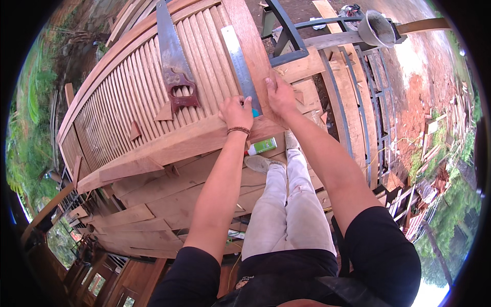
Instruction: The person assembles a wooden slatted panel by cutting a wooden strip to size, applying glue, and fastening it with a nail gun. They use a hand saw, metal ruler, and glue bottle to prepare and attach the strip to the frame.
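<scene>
A wooden louvred panel (199, 48) with closely set slats in a thick frame lies in front of me. Near its right end rests a metal ruler (236, 61) with a teal piece (255, 112) at its near end. My left hand (237, 112) is closed at the near frame rail, thumb beside the ruler; what its fingers hold is hidden. With the thumb on top, my right hand (280, 96) grips the right end of the frame (249, 38) at its outer edge. A handsaw (174, 48) with a dark red handle lies across the slats, left of the ruler.
Small wood offcuts (134, 131) lie on the slats. Below the near rail are a green-and-white can (263, 146), my shoes and stacked boards (153, 189). To the right stand a dark metal frame (294, 38), a grey bucket (377, 29) and long planks (353, 97).
</scene>
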A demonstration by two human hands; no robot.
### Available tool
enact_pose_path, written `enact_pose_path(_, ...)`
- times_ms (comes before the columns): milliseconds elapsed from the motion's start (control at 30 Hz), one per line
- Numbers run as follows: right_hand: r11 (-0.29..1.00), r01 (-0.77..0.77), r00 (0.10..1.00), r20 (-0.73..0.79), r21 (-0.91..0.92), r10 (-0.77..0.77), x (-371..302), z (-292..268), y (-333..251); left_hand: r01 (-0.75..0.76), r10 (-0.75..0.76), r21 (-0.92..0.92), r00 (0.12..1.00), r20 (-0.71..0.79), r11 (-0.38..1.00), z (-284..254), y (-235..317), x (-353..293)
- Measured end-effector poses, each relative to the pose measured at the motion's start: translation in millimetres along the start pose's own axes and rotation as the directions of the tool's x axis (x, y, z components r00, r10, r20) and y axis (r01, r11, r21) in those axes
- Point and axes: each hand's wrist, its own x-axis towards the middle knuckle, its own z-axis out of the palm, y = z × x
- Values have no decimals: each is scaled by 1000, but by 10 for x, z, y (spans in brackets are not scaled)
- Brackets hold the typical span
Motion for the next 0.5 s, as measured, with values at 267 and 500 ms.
enact_pose_path(267, 903, 84, 990, 65, 421, -122, 103, 167, 384, 62, -58, -44, 995, 79, 997, -64, 84, 13)
enact_pose_path(500, 963, -25, 988, 155, 269, -18, -25, -32, 112, 75, -71, -27, 991, 113, 997, -102, 55, 23)
